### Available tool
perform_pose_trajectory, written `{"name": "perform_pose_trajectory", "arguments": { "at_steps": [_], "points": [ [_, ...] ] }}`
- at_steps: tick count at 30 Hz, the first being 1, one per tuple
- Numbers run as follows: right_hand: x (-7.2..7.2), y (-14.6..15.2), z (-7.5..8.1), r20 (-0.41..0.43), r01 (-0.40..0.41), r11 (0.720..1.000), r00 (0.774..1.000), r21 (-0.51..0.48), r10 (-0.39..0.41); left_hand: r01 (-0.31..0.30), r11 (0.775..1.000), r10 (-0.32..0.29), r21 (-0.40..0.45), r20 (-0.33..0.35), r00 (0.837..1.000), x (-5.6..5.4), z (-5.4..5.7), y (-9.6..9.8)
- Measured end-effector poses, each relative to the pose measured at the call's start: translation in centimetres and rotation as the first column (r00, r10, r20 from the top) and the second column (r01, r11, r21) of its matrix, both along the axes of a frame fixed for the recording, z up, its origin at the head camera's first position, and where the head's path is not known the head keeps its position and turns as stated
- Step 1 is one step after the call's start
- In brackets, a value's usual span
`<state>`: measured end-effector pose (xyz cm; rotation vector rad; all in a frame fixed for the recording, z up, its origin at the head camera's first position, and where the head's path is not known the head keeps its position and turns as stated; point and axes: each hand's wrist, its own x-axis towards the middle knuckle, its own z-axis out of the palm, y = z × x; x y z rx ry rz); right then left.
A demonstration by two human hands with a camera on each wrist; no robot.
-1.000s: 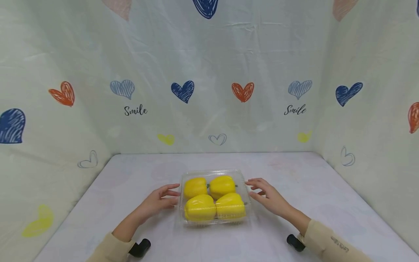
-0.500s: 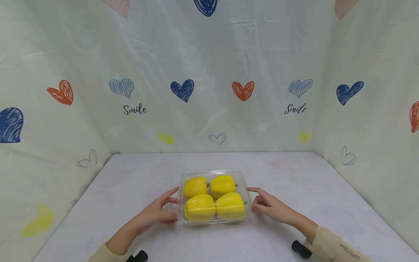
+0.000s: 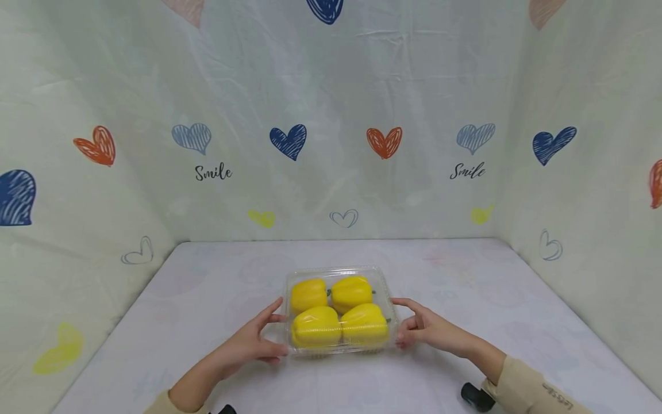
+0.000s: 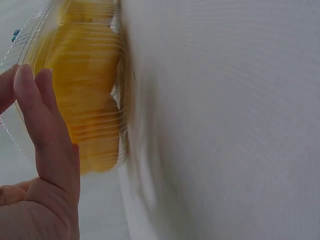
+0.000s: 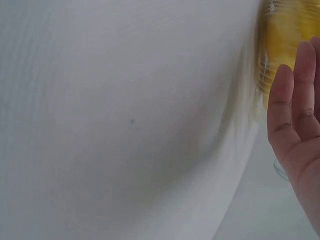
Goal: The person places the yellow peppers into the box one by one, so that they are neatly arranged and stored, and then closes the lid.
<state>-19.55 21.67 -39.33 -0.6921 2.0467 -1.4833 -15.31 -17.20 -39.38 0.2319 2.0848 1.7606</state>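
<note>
A clear plastic clamshell box (image 3: pixel 338 352) with its lid down sits on the table and holds several yellow bell peppers (image 3: pixel 316 328). My left hand (image 3: pixel 248 345) pinches the box's left rim, with the index finger stretched toward its far part. In the left wrist view, fingertips and thumb (image 4: pixel 7 90) meet right at the rim. On the opposite side, my right hand (image 3: pixel 437 332) grips the right rim, index finger extended along it and the other fingers curled in. The right wrist view has those fingers (image 5: pixel 281 100) against the ribbed side; its thumb is hidden there.
The pale table cloth (image 3: pixel 465 299) reaches back to a white curtain (image 3: pixel 336 75) printed with hearts and the word Smile, which also hangs along both sides. A black wrist camera (image 3: pixel 477 397) is strapped below the right sleeve (image 3: pixel 522 386).
Both hands have come in from beside the box and settled on its left and right rims, lower toward its near half. The box has stayed in place.
</note>
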Motion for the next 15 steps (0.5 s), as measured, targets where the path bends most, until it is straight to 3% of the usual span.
{"name": "perform_pose_trajectory", "arguments": {
  "at_steps": [9,15],
  "points": [
    [0.05,-0.30,-0.19,0.135,0.054,0.994,0.990,-0.095,-0.040,-0.017,0.998,0.014,0.054,0.053,0.999,0.03,-0.27,0.16],
    [0.34,-0.66,0.26,0.163,0.091,0.989,0.984,-0.116,-0.071,-0.030,0.997,0.025,0.075,0.077,0.997,-0.08,-0.38,0.29]
  ]
}}
